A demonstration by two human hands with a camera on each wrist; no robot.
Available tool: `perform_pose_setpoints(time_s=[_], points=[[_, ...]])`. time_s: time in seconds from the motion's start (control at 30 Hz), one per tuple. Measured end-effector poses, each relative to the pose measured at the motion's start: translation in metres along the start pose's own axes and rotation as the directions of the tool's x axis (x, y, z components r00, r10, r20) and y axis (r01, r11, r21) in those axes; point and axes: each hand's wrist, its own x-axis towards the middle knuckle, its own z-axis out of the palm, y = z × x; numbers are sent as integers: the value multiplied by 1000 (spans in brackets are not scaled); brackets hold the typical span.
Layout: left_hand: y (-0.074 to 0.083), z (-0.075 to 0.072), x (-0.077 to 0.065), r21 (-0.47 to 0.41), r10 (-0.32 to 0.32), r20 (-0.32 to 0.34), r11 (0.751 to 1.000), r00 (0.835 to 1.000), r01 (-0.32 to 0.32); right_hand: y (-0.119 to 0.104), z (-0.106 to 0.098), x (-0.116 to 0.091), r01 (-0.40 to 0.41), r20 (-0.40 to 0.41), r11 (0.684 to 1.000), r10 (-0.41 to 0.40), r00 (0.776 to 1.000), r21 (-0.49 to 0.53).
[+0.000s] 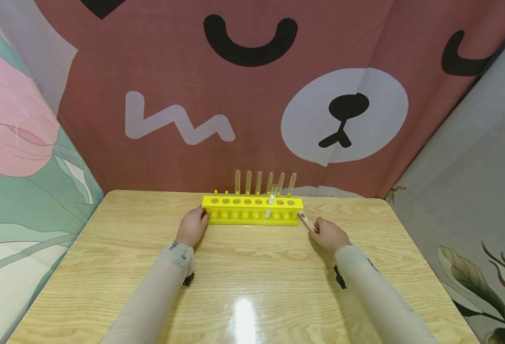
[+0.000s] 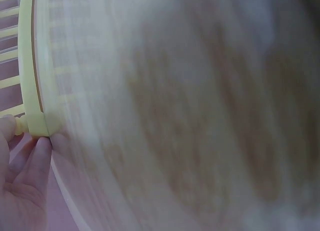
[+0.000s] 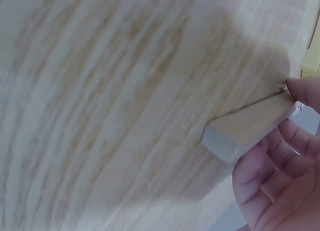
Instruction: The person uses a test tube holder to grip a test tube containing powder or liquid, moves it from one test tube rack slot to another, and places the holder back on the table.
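A yellow test tube rack [image 1: 252, 203] stands at the back of the table. My left hand [image 1: 192, 227] holds its left end; in the left wrist view, the thumb and fingers [image 2: 37, 166] lie at the corner of the rack [image 2: 39, 123]. Several clear test tubes [image 1: 259, 182] sit on the rear pegs. One test tube [image 1: 272, 194] with white in it leans in a front hole toward the right. My right hand [image 1: 330, 234] pinches a wooden test tube holder [image 1: 306, 220], whose far end reaches the rack's right end. Up close, the holder [image 3: 250, 123] shows a squared end.
The wood-grain table [image 1: 248, 272] extends in front of the rack. Behind it hangs a brown curtain [image 1: 183, 167] with a bear print, and patterned cloths [image 1: 20, 191] flank both sides. Two rear pegs [image 1: 220, 192] at the left carry no tube.
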Motion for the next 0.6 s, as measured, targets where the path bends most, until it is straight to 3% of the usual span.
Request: perform_pose_setpoints(time_s=[0.27,0.47,0.6], points=[[-1,-1,-2,10,-9,-1,1000,1000,9,0,-9,-2,57,92,998,-56,994,-15],[-5,-3,-4,31,0,12,1000,1000,0,4,-21,0,79,236,997,-82,968,22],[-9,-4,-3,22,9,29,1000,1000,-9,10,-30,-1,87,288,996,-85,954,5]])
